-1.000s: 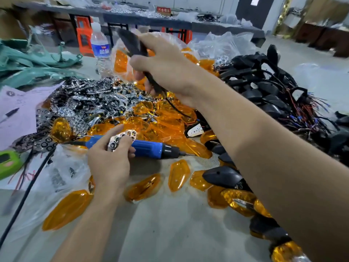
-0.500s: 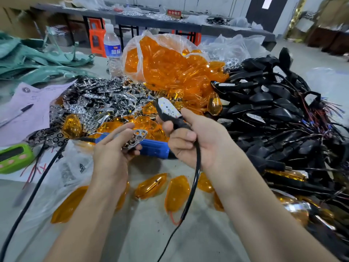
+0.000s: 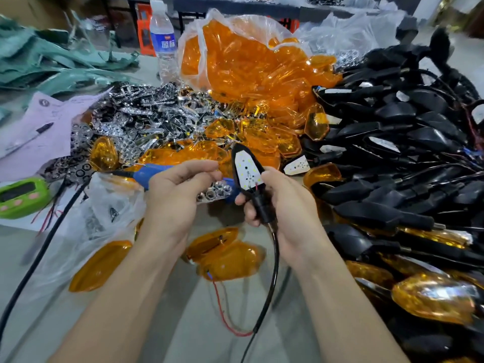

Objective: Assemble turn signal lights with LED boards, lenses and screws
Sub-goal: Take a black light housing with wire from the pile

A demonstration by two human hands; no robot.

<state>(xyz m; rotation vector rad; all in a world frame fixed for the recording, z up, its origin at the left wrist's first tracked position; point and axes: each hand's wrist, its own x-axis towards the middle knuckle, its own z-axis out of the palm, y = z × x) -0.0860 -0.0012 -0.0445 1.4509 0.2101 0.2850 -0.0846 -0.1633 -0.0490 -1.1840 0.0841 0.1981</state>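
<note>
Change: the right hand (image 3: 284,205) has brought a black housing (image 3: 262,208) in from the far pile beyond the blue screwdriver (image 3: 150,174). A second ago it was raised well past the screwdriver; now it sits just right of the tool's tip end. The white LED board (image 3: 245,170) is seated in the housing and faces up. The left hand (image 3: 175,195) has stayed over the screwdriver.

Judgement: both parts are now together, so fitting the reflector over the board looks like the step in hand. Lens and screws are not yet on.

Right hand: clenched round the housing's stem, with the cable (image 3: 273,258) hanging on the near side of the screwdriver.

Left hand: fingers curled, pinching a chrome reflector plate (image 3: 216,191) above the screwdriver body, close beside the housing. I cannot tell whether they touch.

Loose amber lenses (image 3: 225,255) lie nearer than the screwdriver.
</note>
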